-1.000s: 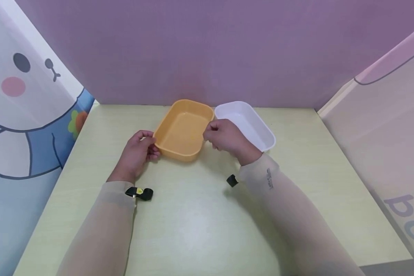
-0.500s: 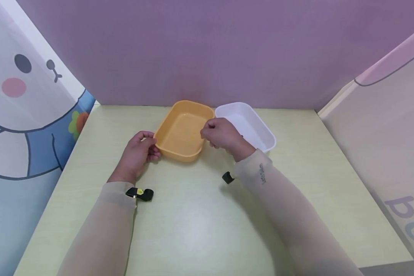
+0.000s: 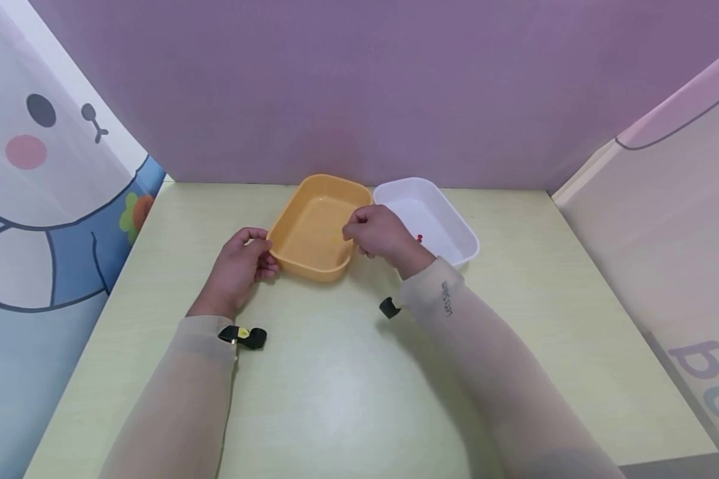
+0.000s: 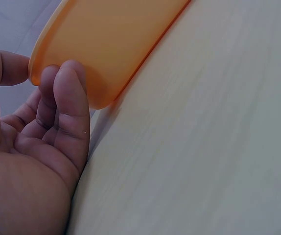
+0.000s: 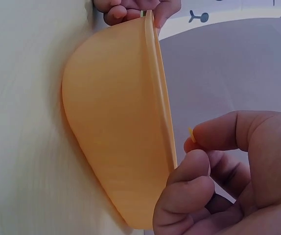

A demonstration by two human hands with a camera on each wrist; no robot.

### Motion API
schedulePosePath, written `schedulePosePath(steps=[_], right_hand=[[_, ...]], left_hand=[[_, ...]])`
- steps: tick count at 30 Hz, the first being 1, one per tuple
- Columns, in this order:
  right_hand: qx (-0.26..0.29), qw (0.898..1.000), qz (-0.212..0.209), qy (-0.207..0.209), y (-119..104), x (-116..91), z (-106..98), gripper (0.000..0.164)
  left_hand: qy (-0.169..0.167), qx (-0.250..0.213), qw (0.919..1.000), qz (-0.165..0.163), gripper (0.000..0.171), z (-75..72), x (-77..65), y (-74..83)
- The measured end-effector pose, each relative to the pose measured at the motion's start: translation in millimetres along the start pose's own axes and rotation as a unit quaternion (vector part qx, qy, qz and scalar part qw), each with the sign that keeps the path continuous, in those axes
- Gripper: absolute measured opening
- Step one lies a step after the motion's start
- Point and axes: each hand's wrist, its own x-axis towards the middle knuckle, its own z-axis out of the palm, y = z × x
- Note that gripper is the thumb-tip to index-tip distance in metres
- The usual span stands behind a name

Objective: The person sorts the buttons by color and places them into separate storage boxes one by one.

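Observation:
An orange plastic tray (image 3: 314,229) sits near the back of the table. At its front-left corner my left hand (image 3: 234,266) holds the rim, thumb on the edge and fingers against the outside wall. My right hand (image 3: 383,233) is above the tray's right rim. Between thumb and forefinger it pinches a tiny yellow piece (image 5: 191,134), too small to name its kind. Just right of the orange tray stands a white tray (image 3: 446,219), partly hidden by the right hand. Small red pieces (image 3: 419,238) lie inside it.
Both trays stand close to a purple wall (image 3: 359,93) behind the pale table (image 3: 323,386). Printed curtains or panels flank the table at left and right. A black strap (image 3: 250,336) hangs at the left wrist, another black strap (image 3: 389,307) at the right.
My right hand has shifted left, further over the orange tray. Red pieces in the white tray have come into view behind it. The left hand and both trays stay where they were.

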Motion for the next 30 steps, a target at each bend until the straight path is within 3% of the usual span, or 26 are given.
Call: schedulePosePath(steps=[30], right_hand=[[-0.002,1.000,-0.015,-0.005,2.3,-3.4,3.1,0.015]], left_hand=[[0.000,-0.015,0.9999,-0.001,0.032,0.7,1.0,-0.7]])
